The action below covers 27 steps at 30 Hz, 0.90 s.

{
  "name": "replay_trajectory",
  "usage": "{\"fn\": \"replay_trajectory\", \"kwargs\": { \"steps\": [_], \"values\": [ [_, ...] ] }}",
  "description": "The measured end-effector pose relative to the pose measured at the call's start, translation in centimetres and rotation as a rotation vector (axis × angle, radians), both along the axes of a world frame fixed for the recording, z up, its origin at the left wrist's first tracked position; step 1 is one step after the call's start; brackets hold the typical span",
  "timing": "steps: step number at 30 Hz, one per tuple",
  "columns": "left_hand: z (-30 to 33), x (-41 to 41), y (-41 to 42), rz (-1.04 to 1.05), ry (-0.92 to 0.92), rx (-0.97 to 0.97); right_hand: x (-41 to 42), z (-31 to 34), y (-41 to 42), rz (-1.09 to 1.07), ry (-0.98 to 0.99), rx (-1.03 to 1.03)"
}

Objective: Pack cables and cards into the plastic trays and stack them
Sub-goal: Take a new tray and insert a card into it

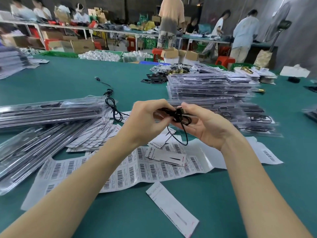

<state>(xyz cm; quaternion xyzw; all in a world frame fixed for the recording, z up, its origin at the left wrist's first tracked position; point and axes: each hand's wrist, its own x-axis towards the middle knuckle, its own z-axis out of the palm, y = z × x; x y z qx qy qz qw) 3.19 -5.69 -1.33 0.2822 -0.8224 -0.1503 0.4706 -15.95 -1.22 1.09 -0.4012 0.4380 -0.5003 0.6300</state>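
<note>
Black cable [178, 115], bunched crosswise with a loop dangling toward 6 o'clock, is pinched by left hand [145, 121] and right hand [204, 124] above the green table [223, 194]; workers fill the room at 12 o'clock.

You have two hands, left hand [145, 117] and right hand [204, 124], one bundled black cable [178, 115] pinched between them, one loose cable [111, 100] beyond your left hand, two barcode sheets [137, 169] below the grip, four tray stacks [211, 85] around it, loose cards [172, 208] too overlapped to count.
</note>
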Motion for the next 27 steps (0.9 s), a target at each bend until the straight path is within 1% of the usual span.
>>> {"fn": "replay_trajectory", "kwargs": {
  "steps": [2,4,8,9,11,12,13,15,17,18,19,20,21,22,23,27],
  "values": [
    [-0.3,0.0,0.0,0.026,-0.018,0.006,0.0,0.0,0.0,0.032,0.003,0.045],
    [-0.4,-0.2,-0.1,0.058,0.016,0.039,-0.1,0.0,-0.1,0.019,-0.012,0.049],
    [-0.8,-1.1,0.0,0.086,0.156,0.236,0.5,-0.2,-0.4,-0.047,-0.065,0.005],
    [-0.9,-1.3,0.0,0.056,0.203,0.334,0.7,-0.3,-0.5,-0.077,-0.099,-0.010],
    [-0.9,-1.5,0.3,-0.040,0.278,0.644,0.9,-0.5,-0.7,-0.157,-0.185,-0.049],
    [-0.9,-1.6,0.5,-0.087,0.226,0.776,0.8,-0.5,-0.8,-0.198,-0.222,-0.071],
    [-1.0,-1.6,0.7,-0.142,0.113,0.835,0.6,-0.4,-0.8,-0.230,-0.244,-0.089],
    [-1.3,-1.9,1.2,-0.253,-0.113,0.798,0.3,-0.3,-0.9,-0.259,-0.253,-0.113],
    [-1.5,-2.2,1.6,-0.282,-0.249,0.660,0.2,-0.5,-0.9,-0.270,-0.236,-0.145],
    [-1.6,-2.4,1.6,-0.268,-0.285,0.574,0.1,-0.7,-0.9,-0.286,-0.182,-0.180],
    [-1.6,-2.3,1.6,-0.250,-0.298,0.497,0.0,-0.9,-0.9,-0.323,-0.055,-0.230],
    [-1.5,-2.1,1.5,-0.235,-0.279,0.448,-0.2,-1.0,-0.9,-0.364,0.130,-0.287],
    [-1.4,-1.8,1.2,-0.221,-0.239,0.429,-0.5,-1.1,-0.9,-0.385,0.302,-0.329],
    [-1.3,-1.4,0.8,-0.205,-0.201,0.421,-0.9,-1.2,-0.8,-0.375,0.401,-0.339],
    [-1.2,-0.9,0.5,-0.192,-0.177,0.416,-1.3,-1.3,-0.7,-0.340,0.405,-0.314],
    [-1.4,-0.1,-0.3,-0.168,-0.131,0.433,-2.4,-1.2,-0.1,-0.185,0.257,-0.148]
  ]
}}
